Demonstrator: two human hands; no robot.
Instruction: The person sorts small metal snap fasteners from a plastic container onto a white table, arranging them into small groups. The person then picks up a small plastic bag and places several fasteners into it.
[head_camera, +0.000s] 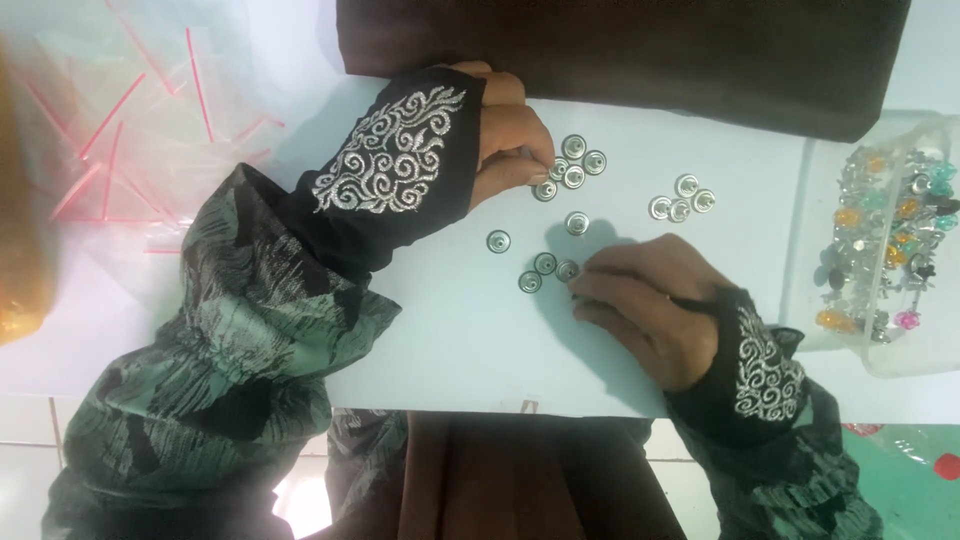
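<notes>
While both hands' fingers (520, 165) pinch metal snaps (573, 177), clear tub (900, 355) holding colourful beads (880, 250).

Hands (515, 135) among snap buttons (572, 176), perhaps

Black silver-embroidered cuffs, green patterned sleeves

**Silver snap buttons lying scattered on a pale blue board**

Small round metal snap buttons (574, 176) are lying flat on the pale blue board (440, 330), each showing a raised centre. One cluster is sitting at the left hand's (505, 130) fingertips, three are grouping near the right hand's (650, 305) fingertips, and three more are resting together farther right.
</notes>
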